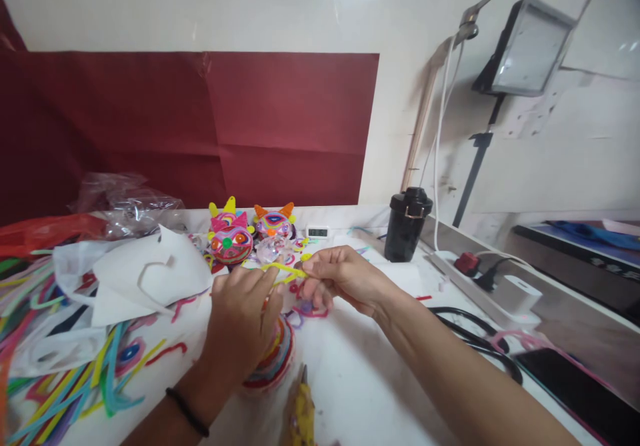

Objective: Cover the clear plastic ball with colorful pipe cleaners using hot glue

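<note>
My left hand (243,319) rests on a round, multicoloured coiled pipe-cleaner piece (275,359) on the white table, and its fingertips pinch one end of a yellow pipe cleaner (285,270). My right hand (340,278) pinches the other end of that yellow pipe cleaner, so it spans between both hands just above the coiled piece. Beyond my hands stand two finished pipe-cleaner figures, one pink with yellow horns (230,239) and one with orange horns (274,223).
Loose coloured pipe cleaners (60,379) and a white plastic bag (145,276) lie left. A glue gun tip (303,409) sits near the front edge. A black container (407,225), power strip (470,276), black cables (475,339) and a phone (580,393) lie right. A small digital clock (317,232) stands at the back.
</note>
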The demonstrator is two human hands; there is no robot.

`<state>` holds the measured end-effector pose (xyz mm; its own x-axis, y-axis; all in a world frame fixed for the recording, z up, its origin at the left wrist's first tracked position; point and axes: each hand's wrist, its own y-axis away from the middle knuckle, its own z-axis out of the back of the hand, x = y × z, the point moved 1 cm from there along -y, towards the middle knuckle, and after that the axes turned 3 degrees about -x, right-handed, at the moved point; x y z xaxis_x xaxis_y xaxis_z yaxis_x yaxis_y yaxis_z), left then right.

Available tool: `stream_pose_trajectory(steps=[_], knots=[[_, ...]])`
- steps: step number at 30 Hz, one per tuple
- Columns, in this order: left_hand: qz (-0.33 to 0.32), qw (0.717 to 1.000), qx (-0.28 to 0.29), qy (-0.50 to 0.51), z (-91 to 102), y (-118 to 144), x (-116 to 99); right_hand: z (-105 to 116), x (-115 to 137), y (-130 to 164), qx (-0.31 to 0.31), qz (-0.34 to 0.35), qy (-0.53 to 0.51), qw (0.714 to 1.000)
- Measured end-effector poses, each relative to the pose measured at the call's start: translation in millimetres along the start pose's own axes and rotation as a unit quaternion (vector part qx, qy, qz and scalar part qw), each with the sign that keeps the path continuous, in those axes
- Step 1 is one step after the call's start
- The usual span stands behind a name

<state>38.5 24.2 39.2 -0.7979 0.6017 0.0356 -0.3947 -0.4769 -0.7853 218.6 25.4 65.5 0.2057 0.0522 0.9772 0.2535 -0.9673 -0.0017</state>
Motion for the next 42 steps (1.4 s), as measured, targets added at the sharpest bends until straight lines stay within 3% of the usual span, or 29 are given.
stream_pose_trajectory(steps=[5,12,19,23,26,30,36,39,42], knots=[[0.09,0.99,0.01,0.106,-4.6,1,-2,-2,-3,1,0.058,-0.037,-0.008,0.998],[0.078,0.986,0.014,0.147,-2.0,2,-6,-1,-13,-5,0.132,-0.106,-0.015,0.985],[0.178,0.96,0.067,0.207,5.6,1,6,-7,-11,-2,0.111,-0.016,0.127,0.986],[0.269,0.943,0.053,0.186,9.1,13,40,3,-19,-15,0.037,0.096,0.339,0.935],[0.319,0.931,0.073,0.164,4.7,27,67,12,-29,-34,-0.005,0.142,0.42,0.896],[0.307,0.939,0.075,0.137,-6.5,37,89,8,-38,-67,-0.02,0.172,0.543,0.822],[0.259,0.957,0.09,0.099,-19.3,44,101,-14,-55,-110,0.045,0.157,0.672,0.723],[0.246,0.96,0.098,0.092,-21.9,46,102,-14,-63,-121,0.058,0.143,0.675,0.721],[0.241,0.962,0.104,0.076,-24.2,48,103,-6,-63,-125,0.038,0.143,0.617,0.773]])
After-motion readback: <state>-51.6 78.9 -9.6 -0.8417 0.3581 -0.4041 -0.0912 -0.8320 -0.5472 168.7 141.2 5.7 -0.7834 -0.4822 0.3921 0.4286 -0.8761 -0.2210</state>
